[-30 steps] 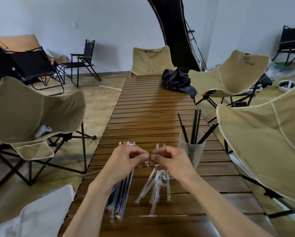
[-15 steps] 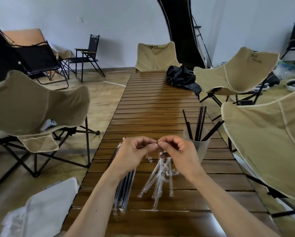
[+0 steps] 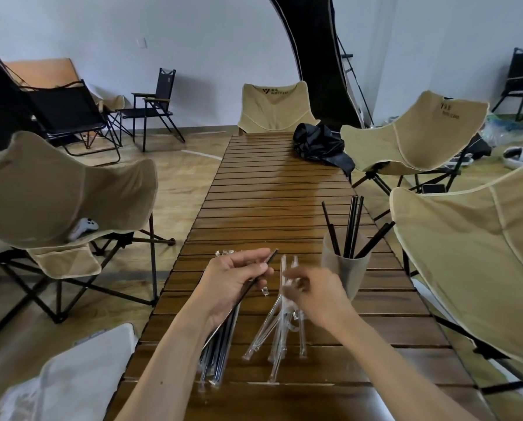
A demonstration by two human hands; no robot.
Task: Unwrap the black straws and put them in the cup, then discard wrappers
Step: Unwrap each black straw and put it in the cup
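My left hand (image 3: 234, 279) holds a black straw (image 3: 271, 257) whose bare tip sticks out up and to the right. My right hand (image 3: 316, 294), blurred, hovers just to its right above a heap of empty clear wrappers (image 3: 277, 332); whether it holds a piece of wrapper is unclear. A bundle of wrapped black straws (image 3: 219, 354) lies under my left wrist. The translucent cup (image 3: 343, 273) stands to the right of my hands with several black straws (image 3: 352, 226) upright in it. All rest on the slatted wooden table (image 3: 272, 202).
A black bag (image 3: 319, 144) lies at the table's far end. Tan folding chairs stand on the left (image 3: 60, 189), the far end (image 3: 274, 106) and the right (image 3: 472, 259). A white bag (image 3: 69, 378) sits at lower left beside the table.
My hands, pinched together on the straw's end before, have pulled apart. The straw's black tip now shows bare in my left hand, and my right hand has moved right and down.
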